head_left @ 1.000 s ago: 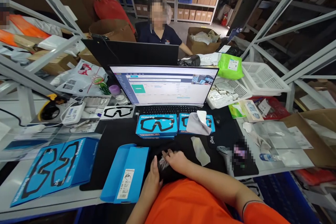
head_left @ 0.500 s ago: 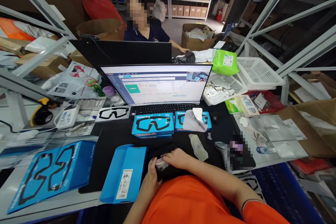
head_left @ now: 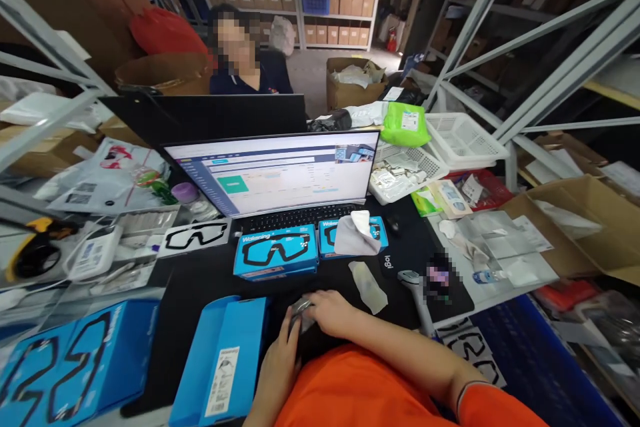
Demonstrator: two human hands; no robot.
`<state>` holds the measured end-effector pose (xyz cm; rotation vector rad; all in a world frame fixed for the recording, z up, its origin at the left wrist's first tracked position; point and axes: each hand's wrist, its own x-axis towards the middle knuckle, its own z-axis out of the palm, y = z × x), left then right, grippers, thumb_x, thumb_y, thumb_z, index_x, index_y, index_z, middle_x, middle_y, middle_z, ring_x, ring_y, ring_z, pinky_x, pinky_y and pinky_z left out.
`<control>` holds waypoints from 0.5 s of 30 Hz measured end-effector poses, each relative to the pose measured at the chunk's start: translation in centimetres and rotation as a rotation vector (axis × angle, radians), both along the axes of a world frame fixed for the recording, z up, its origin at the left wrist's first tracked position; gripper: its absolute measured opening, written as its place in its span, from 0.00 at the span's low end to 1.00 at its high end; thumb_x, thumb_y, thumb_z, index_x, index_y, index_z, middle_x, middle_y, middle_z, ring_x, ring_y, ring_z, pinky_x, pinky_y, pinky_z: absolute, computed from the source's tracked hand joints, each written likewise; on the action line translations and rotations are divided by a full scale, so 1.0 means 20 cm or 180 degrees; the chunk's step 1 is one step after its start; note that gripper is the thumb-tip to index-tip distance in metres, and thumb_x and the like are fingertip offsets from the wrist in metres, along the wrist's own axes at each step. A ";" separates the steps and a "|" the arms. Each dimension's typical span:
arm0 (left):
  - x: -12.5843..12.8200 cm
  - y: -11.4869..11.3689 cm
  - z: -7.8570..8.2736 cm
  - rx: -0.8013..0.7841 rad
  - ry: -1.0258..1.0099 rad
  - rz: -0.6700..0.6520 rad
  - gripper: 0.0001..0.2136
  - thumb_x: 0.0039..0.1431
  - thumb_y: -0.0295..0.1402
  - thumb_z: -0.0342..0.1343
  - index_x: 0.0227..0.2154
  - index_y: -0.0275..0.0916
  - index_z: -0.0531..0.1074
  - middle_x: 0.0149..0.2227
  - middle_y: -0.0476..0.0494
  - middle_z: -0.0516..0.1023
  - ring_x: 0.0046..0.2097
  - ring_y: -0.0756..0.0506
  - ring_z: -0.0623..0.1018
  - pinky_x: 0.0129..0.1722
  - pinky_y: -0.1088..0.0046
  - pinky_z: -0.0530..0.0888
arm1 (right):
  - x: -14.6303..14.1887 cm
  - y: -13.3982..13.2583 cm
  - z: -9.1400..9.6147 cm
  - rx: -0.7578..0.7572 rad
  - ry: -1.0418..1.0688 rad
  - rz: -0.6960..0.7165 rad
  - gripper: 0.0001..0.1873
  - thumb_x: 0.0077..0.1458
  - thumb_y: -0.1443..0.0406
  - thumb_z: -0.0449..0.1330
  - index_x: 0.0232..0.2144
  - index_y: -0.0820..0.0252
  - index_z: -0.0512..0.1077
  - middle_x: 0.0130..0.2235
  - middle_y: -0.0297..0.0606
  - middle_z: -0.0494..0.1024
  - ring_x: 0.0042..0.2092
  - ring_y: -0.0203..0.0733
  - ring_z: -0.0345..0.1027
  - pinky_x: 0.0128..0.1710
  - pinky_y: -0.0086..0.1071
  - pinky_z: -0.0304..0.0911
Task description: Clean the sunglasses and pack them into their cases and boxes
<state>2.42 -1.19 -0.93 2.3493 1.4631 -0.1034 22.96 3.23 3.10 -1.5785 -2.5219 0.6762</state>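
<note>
Both hands work close to the body on the black mat (head_left: 210,280) that covers the table. The left hand (head_left: 277,363) and the right hand (head_left: 333,313) meet on a small grey packet (head_left: 300,313), which lies on a dark item against the orange shirt. Both sets of fingers are curled onto the packet; how firmly each grip closes cannot be told, because the hands cover most of it.

Change since one second ago: the right hand lay flat on the dark item with the fingers spread, and the packet was barely visible. Now the packet sits raised between the two hands. The view has also swung to the right. Judged from this, the hands have moved from pressing the dark item to handling the packet itself.

Count of items:
- Two closed blue goggle boxes: one (head_left: 275,252) in front of the keyboard and one (head_left: 350,237) beside it, partly covered by a grey cloth (head_left: 355,240).
- One open blue box tray (head_left: 225,353) just left of the hands.
- One large blue box sleeve (head_left: 65,363) at the far left.
- One monitor (head_left: 275,170).
- One clear wrapper (head_left: 367,285) right of the hands.
- One person seated behind the monitor.
</note>
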 end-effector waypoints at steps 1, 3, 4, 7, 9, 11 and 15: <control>-0.01 0.00 -0.02 0.0092 0.0002 -0.0039 0.30 0.56 0.18 0.47 0.63 0.36 0.59 0.71 0.27 0.49 0.41 0.41 0.82 0.38 0.66 0.78 | 0.06 -0.02 0.01 -0.0006 0.0010 -0.0168 0.15 0.61 0.66 0.59 0.48 0.47 0.76 0.57 0.31 0.76 0.53 0.41 0.71 0.53 0.30 0.65; -0.05 -0.01 -0.06 0.0298 -0.0104 -0.0106 0.27 0.59 0.20 0.46 0.62 0.37 0.62 0.70 0.29 0.54 0.42 0.40 0.82 0.38 0.64 0.79 | 0.21 -0.08 0.01 -0.0028 -0.0128 -0.0787 0.17 0.65 0.65 0.55 0.53 0.47 0.73 0.56 0.34 0.77 0.55 0.42 0.69 0.57 0.34 0.61; -0.07 -0.02 -0.09 0.0414 -0.0225 -0.0131 0.26 0.60 0.22 0.47 0.61 0.38 0.63 0.68 0.31 0.59 0.45 0.39 0.81 0.40 0.63 0.79 | 0.28 -0.11 0.00 -0.0056 -0.0272 -0.1210 0.19 0.65 0.65 0.54 0.56 0.52 0.71 0.56 0.42 0.76 0.56 0.46 0.69 0.57 0.39 0.62; -0.10 -0.03 -0.13 0.0776 -0.0681 -0.0125 0.21 0.59 0.31 0.54 0.56 0.41 0.68 0.61 0.33 0.70 0.54 0.35 0.77 0.49 0.59 0.78 | 0.44 -0.22 -0.08 -0.0298 -0.0697 -0.2235 0.40 0.51 0.60 0.69 0.62 0.68 0.63 0.59 0.66 0.69 0.57 0.68 0.66 0.52 0.57 0.63; -0.09 -0.02 -0.11 0.0898 -0.0939 -0.0071 0.19 0.59 0.38 0.56 0.53 0.41 0.71 0.59 0.32 0.72 0.56 0.33 0.76 0.51 0.57 0.77 | 0.48 -0.28 -0.15 -0.0473 -0.0799 -0.2541 0.47 0.43 0.62 0.74 0.63 0.69 0.61 0.61 0.70 0.65 0.57 0.72 0.64 0.50 0.61 0.64; -0.06 -0.01 -0.04 0.0842 -0.1145 -0.0034 0.18 0.61 0.41 0.54 0.52 0.42 0.72 0.59 0.33 0.72 0.57 0.34 0.76 0.51 0.58 0.78 | 0.50 -0.32 -0.21 -0.0537 -0.0723 -0.2636 0.41 0.47 0.65 0.70 0.62 0.65 0.63 0.63 0.64 0.65 0.59 0.68 0.63 0.51 0.56 0.65; 0.09 0.04 0.16 0.0415 -0.1479 0.0024 0.15 0.64 0.41 0.51 0.49 0.42 0.74 0.58 0.36 0.73 0.56 0.38 0.76 0.53 0.61 0.77 | 0.55 -0.35 -0.23 -0.0490 -0.0196 -0.2587 0.22 0.59 0.72 0.55 0.56 0.62 0.71 0.54 0.54 0.76 0.55 0.54 0.69 0.54 0.43 0.64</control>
